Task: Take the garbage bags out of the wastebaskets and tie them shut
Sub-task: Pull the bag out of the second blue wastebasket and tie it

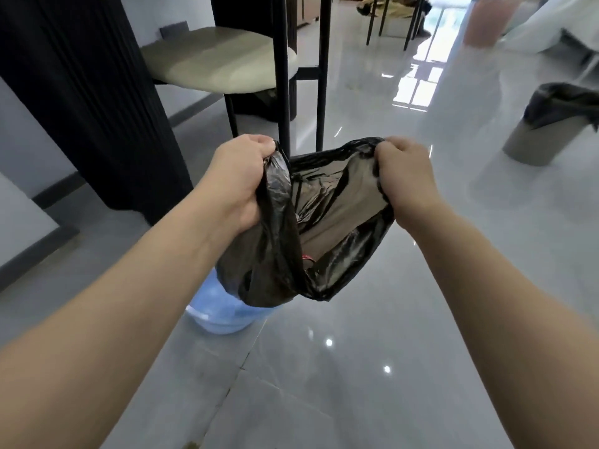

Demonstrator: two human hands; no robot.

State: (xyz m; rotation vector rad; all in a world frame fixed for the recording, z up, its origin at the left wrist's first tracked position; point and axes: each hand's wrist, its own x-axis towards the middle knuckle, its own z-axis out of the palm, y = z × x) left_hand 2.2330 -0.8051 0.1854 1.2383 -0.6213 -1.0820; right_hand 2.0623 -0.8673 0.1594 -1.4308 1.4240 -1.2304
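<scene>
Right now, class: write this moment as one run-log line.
left hand: grips bag rim | right hand: grips opposite rim | black garbage bag: lifted, mouth open, untied | second wastebasket: still lined

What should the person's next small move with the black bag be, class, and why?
Probably bring both hands together to gather the rim for a knot. The left hand and right hand each grip an opposite side of the black garbage bag, whose mouth is stretched open and untied. It is already lifted above the blue wastebasket.
</scene>
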